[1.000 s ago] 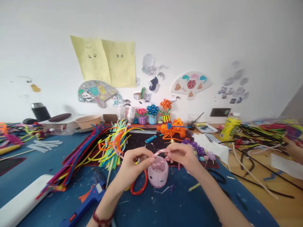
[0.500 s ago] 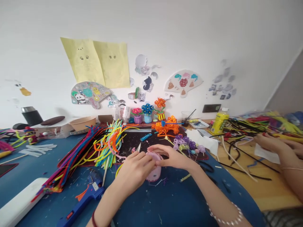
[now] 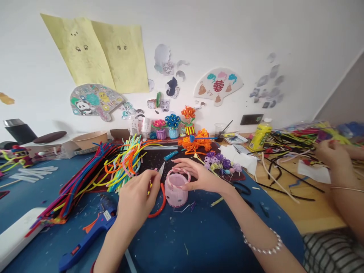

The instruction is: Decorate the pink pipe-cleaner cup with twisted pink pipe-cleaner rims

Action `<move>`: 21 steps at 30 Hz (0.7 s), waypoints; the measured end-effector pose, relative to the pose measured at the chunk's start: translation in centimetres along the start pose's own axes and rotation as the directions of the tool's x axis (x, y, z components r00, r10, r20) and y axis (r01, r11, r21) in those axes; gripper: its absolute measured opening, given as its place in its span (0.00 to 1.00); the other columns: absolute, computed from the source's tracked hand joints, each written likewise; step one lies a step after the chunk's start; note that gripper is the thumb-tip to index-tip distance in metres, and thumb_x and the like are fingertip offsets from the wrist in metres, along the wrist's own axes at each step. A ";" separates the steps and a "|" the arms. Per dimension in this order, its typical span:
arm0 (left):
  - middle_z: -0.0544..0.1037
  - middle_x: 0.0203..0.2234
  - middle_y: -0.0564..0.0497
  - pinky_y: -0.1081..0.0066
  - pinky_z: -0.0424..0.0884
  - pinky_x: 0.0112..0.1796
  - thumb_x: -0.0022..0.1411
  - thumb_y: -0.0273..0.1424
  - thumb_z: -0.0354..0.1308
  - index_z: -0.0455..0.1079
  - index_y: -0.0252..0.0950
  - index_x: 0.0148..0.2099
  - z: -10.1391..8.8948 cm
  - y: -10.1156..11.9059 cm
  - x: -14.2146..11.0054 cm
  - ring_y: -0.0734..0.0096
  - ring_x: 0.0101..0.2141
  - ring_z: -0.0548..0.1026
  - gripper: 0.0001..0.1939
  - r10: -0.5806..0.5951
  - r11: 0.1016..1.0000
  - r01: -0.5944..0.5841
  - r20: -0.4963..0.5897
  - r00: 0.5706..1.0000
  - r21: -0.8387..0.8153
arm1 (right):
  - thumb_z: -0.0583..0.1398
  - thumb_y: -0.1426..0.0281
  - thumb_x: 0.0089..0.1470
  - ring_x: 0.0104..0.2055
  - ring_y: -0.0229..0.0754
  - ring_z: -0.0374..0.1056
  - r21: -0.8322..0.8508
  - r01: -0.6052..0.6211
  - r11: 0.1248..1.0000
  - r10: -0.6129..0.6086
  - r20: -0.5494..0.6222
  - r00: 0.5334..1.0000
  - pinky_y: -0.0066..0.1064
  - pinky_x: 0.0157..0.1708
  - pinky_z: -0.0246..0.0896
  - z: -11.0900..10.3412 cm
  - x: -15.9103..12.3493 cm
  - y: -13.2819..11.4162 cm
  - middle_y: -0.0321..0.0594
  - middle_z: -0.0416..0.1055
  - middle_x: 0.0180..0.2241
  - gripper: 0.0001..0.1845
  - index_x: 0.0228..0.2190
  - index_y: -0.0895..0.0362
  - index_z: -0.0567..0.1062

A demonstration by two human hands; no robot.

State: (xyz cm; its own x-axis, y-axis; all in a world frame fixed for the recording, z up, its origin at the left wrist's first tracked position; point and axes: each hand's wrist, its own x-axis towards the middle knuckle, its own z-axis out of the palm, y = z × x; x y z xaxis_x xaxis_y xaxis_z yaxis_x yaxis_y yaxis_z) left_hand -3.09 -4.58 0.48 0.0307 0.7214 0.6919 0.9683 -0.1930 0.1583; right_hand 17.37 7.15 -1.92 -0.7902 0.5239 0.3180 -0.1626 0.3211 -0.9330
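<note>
A pale pink ribbed pot (image 3: 176, 196) with small dark spots stands upright on the blue table. Along its top runs a pink twisted loop (image 3: 186, 174). My right hand (image 3: 203, 175) curves around the loop, fingers behind and thumb in front. Left of the pot, my left hand (image 3: 139, 195) is apart from it, fingers curled and tips close together. Just past those fingertips a pointed metal blade (image 3: 162, 168) shows; I cannot tell whether I hold it. A red-orange curved piece (image 3: 163, 204) lies between hand and pot.
A blue glue gun (image 3: 93, 231) lies at left, below bundled coloured pipe cleaners (image 3: 75, 189). Purple flowers (image 3: 223, 163) and orange ones (image 3: 196, 142) lie behind the pot. A yellow bottle (image 3: 260, 134) stands at right, near another person's hand (image 3: 331, 155).
My left hand has drawn back left, away from the pot. The pot's loop and front now show, and my right hand stays at its top. The view has tilted slightly.
</note>
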 end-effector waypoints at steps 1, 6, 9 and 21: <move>0.74 0.19 0.54 0.74 0.58 0.25 0.66 0.34 0.49 0.68 0.37 0.32 -0.2 -0.3 0.1 0.74 0.19 0.69 0.12 -0.070 0.997 0.070 -0.008 0.997 0.037 | 0.72 0.66 0.43 0.62 0.47 0.61 0.007 0.008 1.000 -0.008 -0.010 1.000 0.44 0.64 0.51 0.0 0.0 -0.1 0.48 0.65 0.57 0.43 0.58 0.51 0.61; 0.68 0.11 0.52 0.72 0.50 0.24 0.66 0.41 0.46 0.62 0.38 0.18 -0.6 -1.3 1.6 0.71 0.16 0.66 0.25 -0.304 0.950 0.291 0.116 0.946 0.117 | 0.72 0.66 0.43 0.61 0.47 0.62 -0.002 0.037 0.999 -0.037 -0.032 0.999 0.44 0.64 0.51 0.5 0.1 -0.5 0.48 0.66 0.56 0.43 0.58 0.51 0.61; 0.72 0.15 0.51 0.72 0.51 0.25 0.66 0.46 0.44 0.66 0.38 0.20 -0.2 -0.9 2.4 0.70 0.18 0.68 0.27 -0.293 0.954 0.296 0.304 0.906 0.037 | 0.72 0.66 0.42 0.60 0.48 0.63 -0.050 0.031 0.998 -0.031 -0.002 1.000 0.43 0.62 0.54 0.9 0.1 -0.6 0.49 0.68 0.55 0.45 0.58 0.53 0.61; 0.68 0.16 0.56 0.74 0.54 0.25 0.60 0.42 0.52 0.64 0.37 0.24 2.6 -0.8 2.1 0.75 0.20 0.62 0.18 -0.215 0.888 0.359 0.429 0.877 -0.287 | 0.72 0.65 0.43 0.61 0.49 0.62 -0.119 -0.010 0.993 0.015 0.040 0.999 0.42 0.60 0.58 0.7 0.0 -0.5 0.48 0.66 0.57 0.45 0.59 0.51 0.61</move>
State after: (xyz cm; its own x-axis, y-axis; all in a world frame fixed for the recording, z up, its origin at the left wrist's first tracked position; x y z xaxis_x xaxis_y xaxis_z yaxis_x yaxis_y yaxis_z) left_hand -3.12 -1.20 0.02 -0.0755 0.9597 0.2707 0.7999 -0.1038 0.5911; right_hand 17.02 6.42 -1.57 -0.8157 0.4963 0.2972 -0.0835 0.4073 -0.9094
